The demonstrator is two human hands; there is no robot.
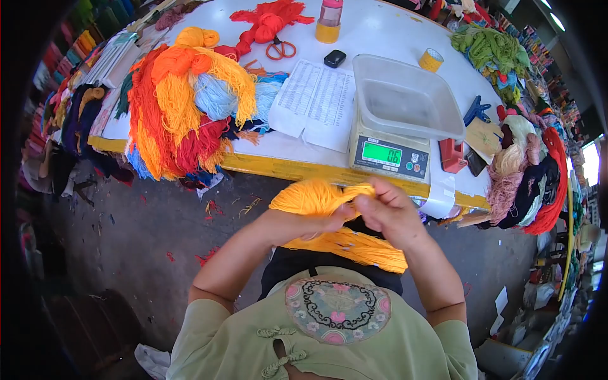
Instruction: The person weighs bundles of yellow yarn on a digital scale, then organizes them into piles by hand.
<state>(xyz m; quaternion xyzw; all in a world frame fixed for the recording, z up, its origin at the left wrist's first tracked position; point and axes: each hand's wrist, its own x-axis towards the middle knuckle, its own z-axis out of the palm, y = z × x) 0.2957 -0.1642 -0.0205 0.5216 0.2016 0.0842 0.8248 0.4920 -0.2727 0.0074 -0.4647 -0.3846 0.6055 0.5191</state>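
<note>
A thick hank of yellow-orange yarn (307, 197) is held in front of my body, just off the table's near edge. My left hand (329, 220) grips it from below, the fingers partly hidden behind the strands. Pinched in my right hand (389, 209) is the narrow, gathered end of the same yarn. More of the hank hangs lower, across my waist. Beyond my hands stands a digital scale (386, 155) with a lit green display, and a clear plastic tub (408, 95) rests on top of it.
A heap of red, orange and blue yarn hanks (183, 101) lies on the table's left. Printed sheets (313, 101), red-handled scissors (280, 49), a black case (334, 59) and a pink-capped bottle (329, 22) are nearby. Green yarn (491, 54) and a red tape dispenser (452, 156) sit right.
</note>
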